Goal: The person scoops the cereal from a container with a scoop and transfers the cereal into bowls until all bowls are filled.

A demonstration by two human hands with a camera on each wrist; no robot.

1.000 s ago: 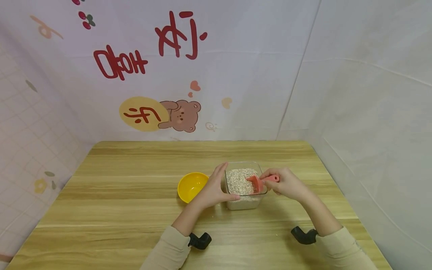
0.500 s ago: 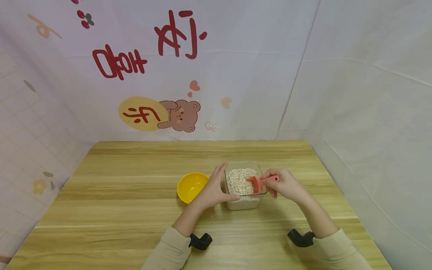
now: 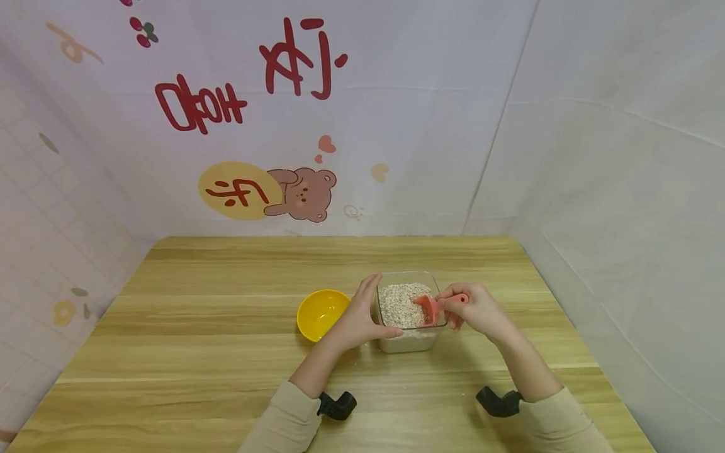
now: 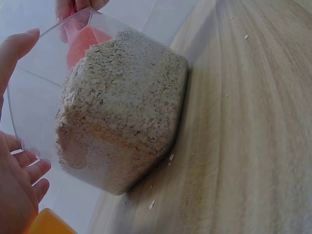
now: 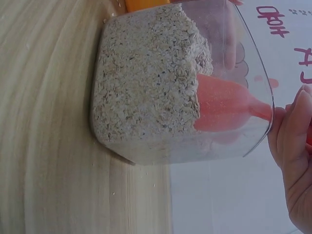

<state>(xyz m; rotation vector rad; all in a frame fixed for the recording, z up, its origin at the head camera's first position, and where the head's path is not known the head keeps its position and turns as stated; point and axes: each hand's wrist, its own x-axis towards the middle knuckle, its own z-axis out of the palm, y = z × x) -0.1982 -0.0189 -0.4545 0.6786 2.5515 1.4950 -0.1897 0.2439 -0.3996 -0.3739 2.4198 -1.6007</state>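
Note:
A clear square container (image 3: 409, 343) of rolled oats (image 4: 124, 92) stands on the table. My left hand (image 3: 358, 318) grips its left side, the thumb along the front rim and the fingers at the far left edge. In my right hand (image 3: 472, 308) is the handle of a pink scoop (image 3: 428, 310), pinched near the container's right rim. The scoop's bowl (image 5: 222, 103) dips into the oats, its tip hidden by them. A yellow bowl (image 3: 323, 313) sits just left of the container, partly covered by my left hand and forearm.
The wood-grain table (image 3: 187, 352) is walled at the back and sides by white printed cloth (image 3: 396, 126). Several loose oat flakes (image 4: 152, 204) lie near the container. A black bracket (image 3: 338, 406) juts from each wrist.
My right wrist and forearm have shifted slightly left, and the scoop's handle has turned a little. My left hand, the container and the yellow bowl keep their places.

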